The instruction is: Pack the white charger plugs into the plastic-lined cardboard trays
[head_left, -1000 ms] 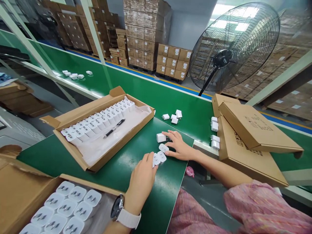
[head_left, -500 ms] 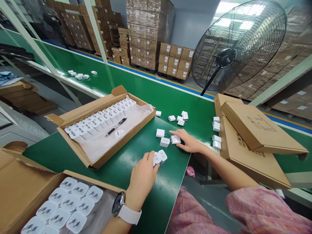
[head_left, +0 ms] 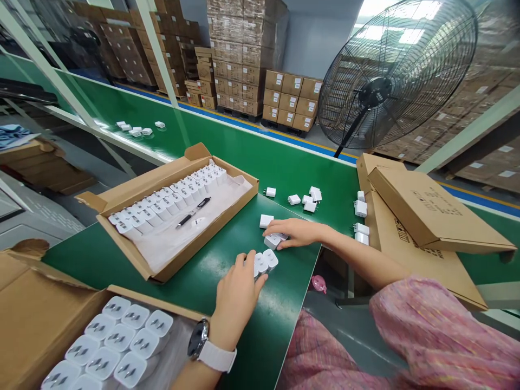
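Note:
My left hand, wearing a watch, is closed around a short row of white plug chargers standing prongs up on the green table. Just beyond it, my right hand curls over another white charger, with thumb and fingers at its sides; the palm hides part of what lies beneath. A loose charger lies beside the right fingertips. To the left is an open cardboard box with rows of chargers and a pen. Nearer me, a second open box holds larger-looking rows of chargers.
Several loose chargers lie on the green conveyor belt, with another group farther left. Flat cardboard boxes are stacked at the right, chargers against their edge. A large black fan stands behind the belt.
My right hand has moved left and closed over a charger nearer my left hand. Loose chargers on the belt have shifted slightly right. My left hand has barely moved.

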### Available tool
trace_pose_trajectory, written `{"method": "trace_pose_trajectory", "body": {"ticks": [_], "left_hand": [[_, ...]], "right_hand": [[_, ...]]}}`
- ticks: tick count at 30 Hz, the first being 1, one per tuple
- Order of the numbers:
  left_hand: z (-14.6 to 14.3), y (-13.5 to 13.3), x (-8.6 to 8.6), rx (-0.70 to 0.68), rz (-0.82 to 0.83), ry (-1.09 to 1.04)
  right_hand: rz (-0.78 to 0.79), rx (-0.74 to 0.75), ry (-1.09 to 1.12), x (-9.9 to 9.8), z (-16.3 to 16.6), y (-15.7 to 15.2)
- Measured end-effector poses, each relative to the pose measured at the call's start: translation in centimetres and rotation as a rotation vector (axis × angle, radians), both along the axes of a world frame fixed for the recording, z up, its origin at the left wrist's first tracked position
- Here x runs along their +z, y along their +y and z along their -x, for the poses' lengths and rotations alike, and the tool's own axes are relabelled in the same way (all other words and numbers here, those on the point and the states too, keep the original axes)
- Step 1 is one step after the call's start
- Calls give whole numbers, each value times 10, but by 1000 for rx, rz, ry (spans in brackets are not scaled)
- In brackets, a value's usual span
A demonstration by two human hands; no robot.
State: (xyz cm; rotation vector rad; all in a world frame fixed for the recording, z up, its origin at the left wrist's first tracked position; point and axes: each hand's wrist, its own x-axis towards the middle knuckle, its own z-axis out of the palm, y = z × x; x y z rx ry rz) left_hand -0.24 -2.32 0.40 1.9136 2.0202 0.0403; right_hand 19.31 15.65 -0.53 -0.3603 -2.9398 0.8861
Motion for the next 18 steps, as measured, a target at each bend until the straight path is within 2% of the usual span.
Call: {"method": "trace_pose_trajectory", "body": {"ticks": [3, 6, 8, 11, 12, 15, 18], "left_hand": [[1, 1, 0, -6, 10, -74], [1, 2, 0, -22, 2, -145], [1, 2, -1, -21, 3, -129], [0, 2, 0, -5, 11, -56], [0, 1, -1, 6, 12, -30], [1, -1, -2, 48, -5, 23], [1, -1, -4, 65, -49, 52]], "right_hand": [[-12, -12, -48, 5, -2, -10], [63, -49, -13, 8, -11, -19], [84, -198, 62, 5, -12, -17], [-19, -474, 194, -10, -2, -1], [-52, -491, 220, -15, 2, 6], [-52, -379, 229, -26, 6, 23], [-11, -346, 218, -18, -12, 25]]}}
